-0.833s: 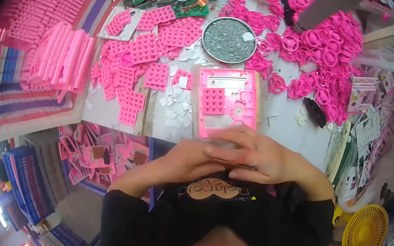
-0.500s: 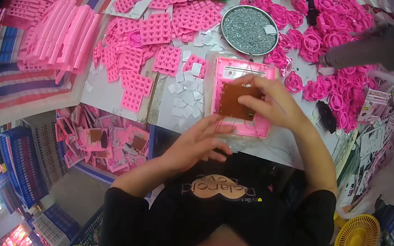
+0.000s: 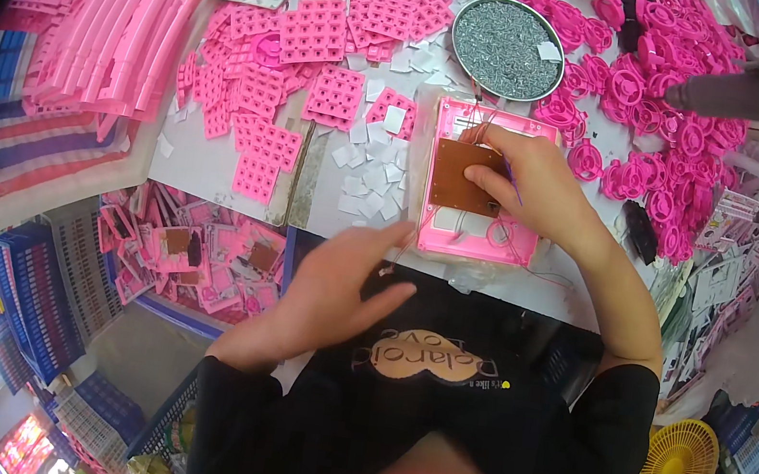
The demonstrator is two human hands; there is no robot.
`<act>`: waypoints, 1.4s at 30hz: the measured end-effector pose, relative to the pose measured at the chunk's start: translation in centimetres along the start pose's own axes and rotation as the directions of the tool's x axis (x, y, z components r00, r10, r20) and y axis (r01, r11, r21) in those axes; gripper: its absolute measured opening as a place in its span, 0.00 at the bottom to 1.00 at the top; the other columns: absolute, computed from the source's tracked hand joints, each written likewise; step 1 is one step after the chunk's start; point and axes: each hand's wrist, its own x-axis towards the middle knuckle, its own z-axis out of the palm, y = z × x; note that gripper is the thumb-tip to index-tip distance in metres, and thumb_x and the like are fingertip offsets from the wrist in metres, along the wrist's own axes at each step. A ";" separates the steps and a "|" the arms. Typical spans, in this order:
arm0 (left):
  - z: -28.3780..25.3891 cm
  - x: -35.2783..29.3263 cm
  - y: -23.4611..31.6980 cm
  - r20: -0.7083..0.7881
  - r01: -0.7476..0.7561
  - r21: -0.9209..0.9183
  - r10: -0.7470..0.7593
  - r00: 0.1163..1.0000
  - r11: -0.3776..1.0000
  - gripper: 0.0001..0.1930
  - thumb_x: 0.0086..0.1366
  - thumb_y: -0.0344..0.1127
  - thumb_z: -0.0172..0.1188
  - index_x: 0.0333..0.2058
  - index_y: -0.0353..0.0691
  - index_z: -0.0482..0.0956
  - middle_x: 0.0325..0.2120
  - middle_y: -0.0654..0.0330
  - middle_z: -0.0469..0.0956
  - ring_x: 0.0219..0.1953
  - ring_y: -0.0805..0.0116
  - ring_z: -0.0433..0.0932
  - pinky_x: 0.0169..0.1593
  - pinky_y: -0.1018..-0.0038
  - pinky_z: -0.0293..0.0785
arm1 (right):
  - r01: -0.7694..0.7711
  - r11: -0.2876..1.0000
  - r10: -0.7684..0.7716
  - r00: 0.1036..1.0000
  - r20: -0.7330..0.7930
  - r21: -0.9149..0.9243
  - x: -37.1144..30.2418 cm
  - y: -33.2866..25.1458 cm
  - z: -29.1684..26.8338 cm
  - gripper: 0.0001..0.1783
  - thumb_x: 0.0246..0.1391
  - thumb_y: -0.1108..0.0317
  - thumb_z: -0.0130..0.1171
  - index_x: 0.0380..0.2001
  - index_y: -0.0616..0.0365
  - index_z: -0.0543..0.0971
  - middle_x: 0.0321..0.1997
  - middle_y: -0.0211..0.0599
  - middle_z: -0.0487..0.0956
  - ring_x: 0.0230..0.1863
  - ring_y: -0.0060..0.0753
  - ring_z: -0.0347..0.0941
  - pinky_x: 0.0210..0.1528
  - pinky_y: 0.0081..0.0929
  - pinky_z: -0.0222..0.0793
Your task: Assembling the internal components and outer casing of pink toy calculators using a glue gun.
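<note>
A pink plastic housing [image 3: 480,248] lies on a clear plastic bag at the table's front edge. Over it is a brown circuit board [image 3: 454,187], gripped by my right hand [image 3: 538,182], thumb on its face and fingers curled behind its far edge. Thin wires [image 3: 501,233] trail from the board across the housing and over the table edge. Left of the housing hovers my left hand [image 3: 335,274], thumb and fingers apart, its fingertips close to a dangling wire [image 3: 398,257]. Slight blur hides whether they touch it.
Behind the housing stands a round metal tray [image 3: 454,53] of small screws. Pink keypad pieces [image 3: 316,29] and white paper squares [image 3: 373,178] lie to the left, pink rings [image 3: 645,71] to the right. A dark tool [image 3: 748,100] hangs at right. Assembled pink parts [image 3: 201,261] fill a bin below.
My left hand has drawn back to the left, away from the board. My right hand still grips the board over the housing. The whole view has shifted slightly.
</note>
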 end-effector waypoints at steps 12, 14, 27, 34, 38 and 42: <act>2.4 5.9 -1.2 0.019 -0.336 0.710 0.460 0.888 0.619 0.32 0.57 0.53 0.67 0.52 0.34 0.76 0.55 0.53 0.74 0.64 0.61 0.68 0.61 0.54 0.61 | 0.095 0.797 -0.341 0.886 -0.314 -0.597 -1.2 -2.2 -0.4 0.34 0.47 0.60 0.69 0.56 0.64 0.72 0.54 0.48 0.76 0.58 0.51 0.71 0.54 0.44 0.72; 2.7 6.1 -1.1 0.035 -0.341 0.714 0.455 0.890 0.612 0.33 0.57 0.54 0.67 0.53 0.34 0.76 0.55 0.53 0.75 0.64 0.61 0.69 0.60 0.56 0.61 | 0.251 0.745 -0.408 0.904 -0.125 -0.619 -2.9 -1.6 0.8 0.33 0.48 0.61 0.67 0.56 0.67 0.73 0.57 0.51 0.75 0.62 0.51 0.69 0.60 0.46 0.67; 2.7 6.2 -1.0 0.055 -0.362 0.745 0.489 0.870 0.560 0.33 0.54 0.54 0.68 0.51 0.34 0.77 0.54 0.53 0.76 0.61 0.59 0.71 0.48 0.64 0.67 | 0.276 0.765 -0.300 0.952 0.058 -0.582 -4.5 -2.2 1.9 0.27 0.56 0.59 0.58 0.52 0.70 0.78 0.62 0.50 0.75 0.67 0.49 0.65 0.67 0.46 0.60; 2.2 6.6 -1.2 0.093 -0.403 0.690 0.480 0.873 0.600 0.33 0.55 0.54 0.67 0.51 0.34 0.77 0.52 0.53 0.77 0.60 0.61 0.73 0.46 0.65 0.68 | 0.263 0.734 -0.279 0.957 0.075 -0.627 -4.3 -3.0 2.2 0.27 0.56 0.58 0.58 0.51 0.72 0.78 0.61 0.53 0.75 0.65 0.49 0.67 0.66 0.47 0.60; 1.8 6.8 -0.7 0.120 -0.426 0.679 0.481 0.868 0.598 0.31 0.55 0.53 0.68 0.49 0.33 0.77 0.51 0.54 0.77 0.57 0.62 0.75 0.45 0.65 0.68 | 0.261 0.763 -0.245 0.963 0.108 -0.592 -5.0 -3.6 2.0 0.28 0.54 0.59 0.61 0.52 0.71 0.77 0.62 0.54 0.74 0.66 0.51 0.66 0.67 0.48 0.60; -1.2 9.2 1.9 0.300 -0.396 0.552 0.269 0.915 0.734 0.25 0.57 0.49 0.67 0.46 0.37 0.79 0.44 0.55 0.79 0.47 0.59 0.79 0.43 0.63 0.70 | 0.268 0.734 -0.290 0.954 0.069 -0.623 -5.6 -2.8 2.2 0.27 0.58 0.58 0.56 0.50 0.73 0.78 0.60 0.56 0.76 0.64 0.51 0.68 0.66 0.47 0.60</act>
